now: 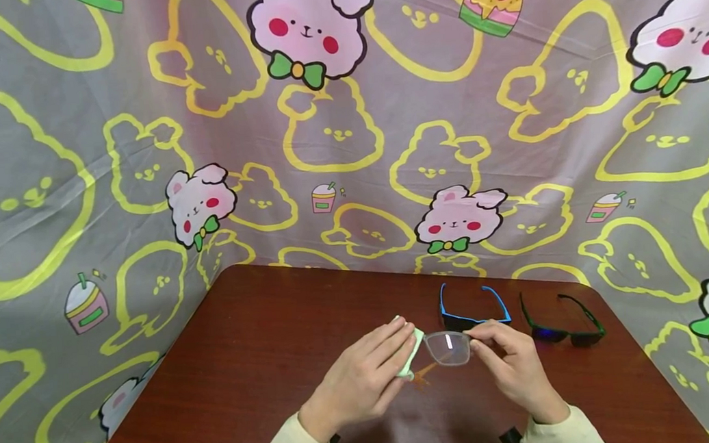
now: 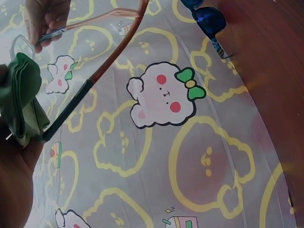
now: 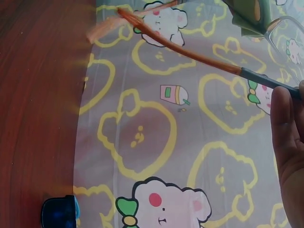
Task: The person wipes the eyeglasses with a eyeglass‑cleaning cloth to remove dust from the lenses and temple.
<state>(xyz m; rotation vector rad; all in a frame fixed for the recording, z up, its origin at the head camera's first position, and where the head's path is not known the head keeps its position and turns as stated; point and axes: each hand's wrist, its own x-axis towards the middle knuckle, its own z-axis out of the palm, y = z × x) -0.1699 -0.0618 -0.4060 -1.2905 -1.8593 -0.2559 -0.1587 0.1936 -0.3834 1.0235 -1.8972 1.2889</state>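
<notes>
A pair of eyeglasses (image 1: 450,349) with clear lenses is held above the table between both hands. My left hand (image 1: 360,373) pinches a folded light green cloth (image 1: 410,359) over one lens, so that lens is hidden. With thumb and fingers, my right hand (image 1: 515,362) grips the frame's other end near the hinge. The uncovered lens faces up between the hands. In the left wrist view the cloth (image 2: 23,90) is bunched in the fingers beside a dark and orange-brown temple arm (image 2: 118,45). The right wrist view shows the other temple arm (image 3: 199,54) running away from the thumb.
Blue-framed sunglasses (image 1: 460,323) lie on the dark wooden table (image 1: 245,339) just beyond the right hand. Dark sunglasses with green on the arms (image 1: 585,338) lie farther right. A cartoon-printed cloth curtain (image 1: 355,228) stands around the table's back and sides.
</notes>
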